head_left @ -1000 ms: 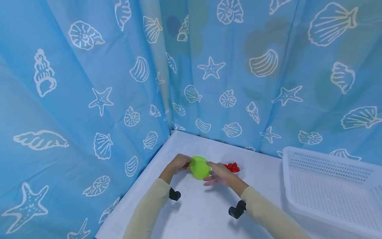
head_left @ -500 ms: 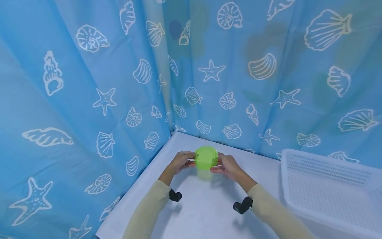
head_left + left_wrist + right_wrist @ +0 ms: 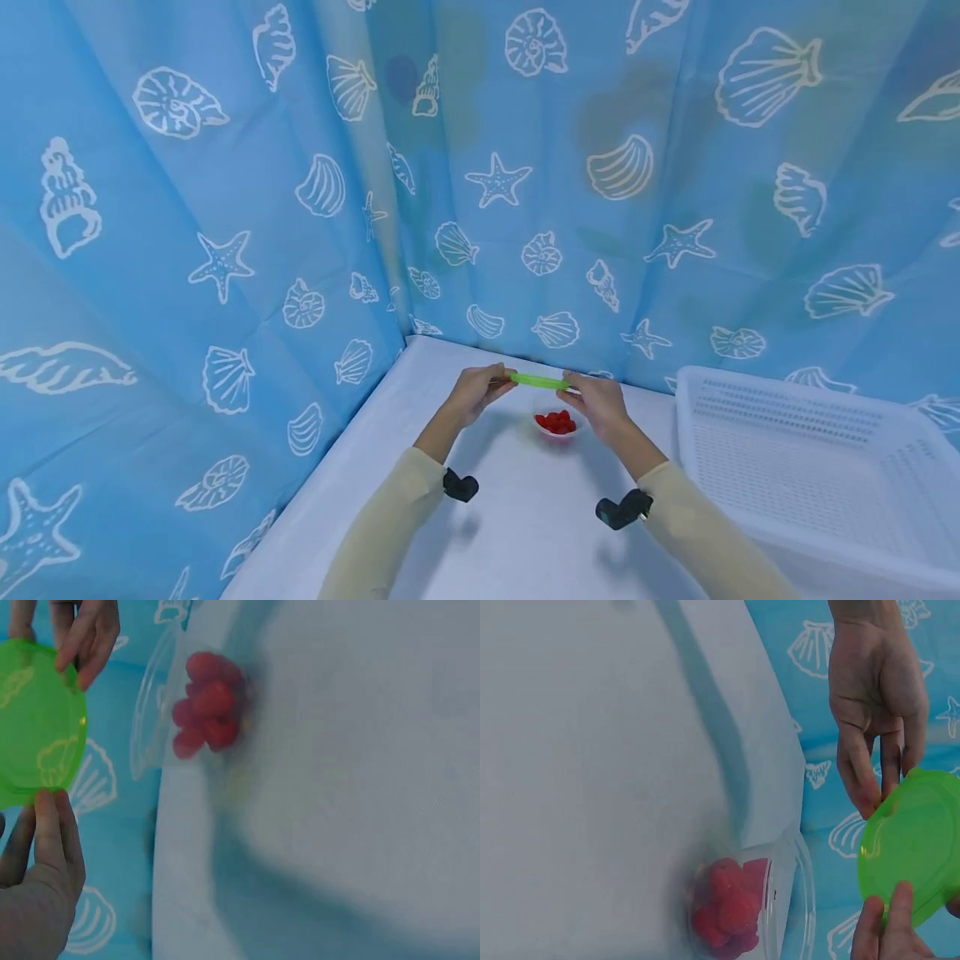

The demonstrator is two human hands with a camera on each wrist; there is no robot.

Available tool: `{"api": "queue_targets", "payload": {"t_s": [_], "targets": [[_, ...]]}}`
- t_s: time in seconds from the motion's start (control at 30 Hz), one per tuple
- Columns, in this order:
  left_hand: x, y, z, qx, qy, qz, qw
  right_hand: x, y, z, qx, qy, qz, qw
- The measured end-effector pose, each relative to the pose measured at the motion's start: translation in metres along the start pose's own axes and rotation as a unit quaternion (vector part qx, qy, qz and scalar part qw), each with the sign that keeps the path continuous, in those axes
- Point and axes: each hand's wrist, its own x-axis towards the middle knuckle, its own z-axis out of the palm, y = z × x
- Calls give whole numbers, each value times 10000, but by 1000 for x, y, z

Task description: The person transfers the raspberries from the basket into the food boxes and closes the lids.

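Observation:
A round translucent green lid (image 3: 538, 381) is held up between both hands, nearly edge-on in the head view. My left hand (image 3: 474, 390) pinches its left edge; my right hand (image 3: 600, 404) pinches the right edge. In the left wrist view, the left hand's fingertips (image 3: 46, 806) lie against the rim. The right wrist view shows the lid's broad face (image 3: 911, 847), with the right hand (image 3: 892, 930) at its lower edge. Below and nearer stands a clear plastic bowl (image 3: 141, 731), uncovered, with several rounded red pieces (image 3: 556, 422) inside.
A white perforated plastic basket (image 3: 684, 433) stands on the right of the white-covered table (image 3: 510, 517). Blue curtains (image 3: 495, 233) with shell prints rise along the table's left and back edges. Black wrist cameras (image 3: 624, 508) sit at the cuffs.
The lid has gone from tilted beside the bowl, to face-on overlapping it, to raised edge-on beyond it. The right hand now pinches its edge, and the red pieces show again.

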Motion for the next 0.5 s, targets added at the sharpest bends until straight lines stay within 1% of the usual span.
{"api": "queue_targets", "payload": {"t_s": [0.07,0.13,0.2,0.27,0.37,0.43,0.5], "targets": [[0,0,8,510,61,75,9987,-1,2,-6,-229,91,-178,9995],[1,-1,14,997,96,171,9948,-2,4,-11,-605,196,-361,9973],[1,-1,19,1267,48,200,9917,-2,6,-18,-855,253,-594,9942],[2,0,21,1228,-97,115,9923,0,6,-22,-940,306,-775,9921],[2,0,24,1016,-337,-124,9942,3,8,-30,-1020,387,-874,9902],[3,-3,26,1004,-428,-227,9938,6,11,-36,-1133,438,-915,9884],[4,-6,28,1044,-457,-234,9932,7,14,-41,-1256,417,-950,9866]]}}
